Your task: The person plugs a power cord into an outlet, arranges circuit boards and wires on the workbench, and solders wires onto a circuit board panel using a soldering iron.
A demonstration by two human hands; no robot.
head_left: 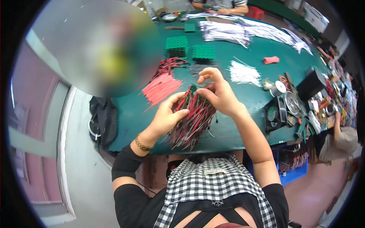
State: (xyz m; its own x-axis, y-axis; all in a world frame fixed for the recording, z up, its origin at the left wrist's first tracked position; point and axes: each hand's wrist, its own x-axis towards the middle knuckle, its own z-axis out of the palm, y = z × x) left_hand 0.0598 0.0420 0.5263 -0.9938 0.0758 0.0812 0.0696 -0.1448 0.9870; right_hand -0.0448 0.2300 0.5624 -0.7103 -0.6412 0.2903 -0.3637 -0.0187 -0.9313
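Observation:
My left hand [167,116] is closed around a thick bundle of red and black wires [194,123], thumb across its near side. The loose ends of the bundle hang toward the table's front edge. At its top sits a small green piece [193,89], perhaps a circuit board; its details are too small to tell. My right hand [218,93] is beside that top end, fingers curled and apart from the thumb, whose tip is close to the green piece. Nothing plainly shows between its fingers. Behind the hands lie grey wires [205,68], partly covered by my right hand.
On the green table [232,133] lie red wires [161,89], white wires [244,72], stacked green boards [176,46] and a long pile of white wires [224,32]. At right stand a wire spool [279,87], a black bin [275,114] and a black box [311,85]. Other people sit across and right.

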